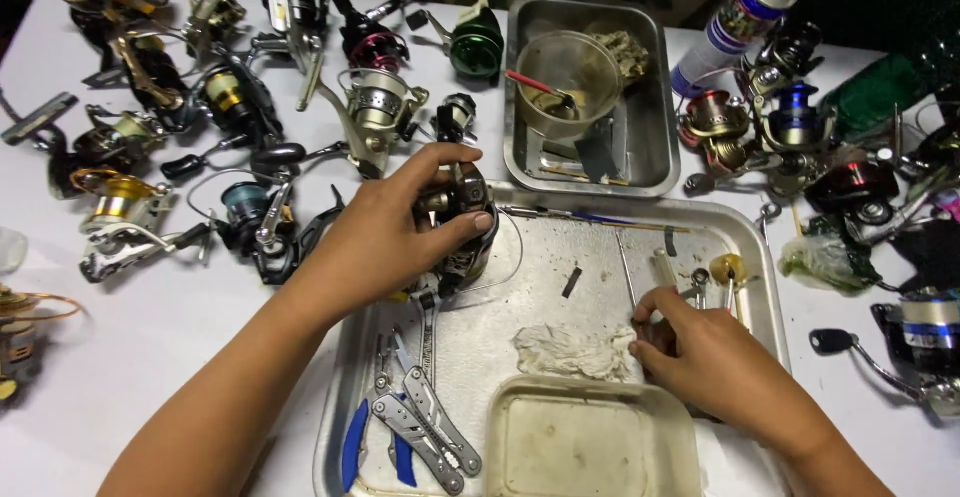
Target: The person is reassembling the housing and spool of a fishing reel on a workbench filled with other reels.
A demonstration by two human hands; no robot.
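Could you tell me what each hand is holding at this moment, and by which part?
The left hand grips a dark fishing reel around its body. The right hand rests fingertips by a crumpled rag; whether it holds anything cannot be told.

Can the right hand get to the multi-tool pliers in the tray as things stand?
Probably yes. The right hand is pinching something small by the rag, and the multi-tool pliers lie uncovered at the tray's near-left corner. Only the plastic tub sits between, low enough to pass over. The left hand holds a reel.
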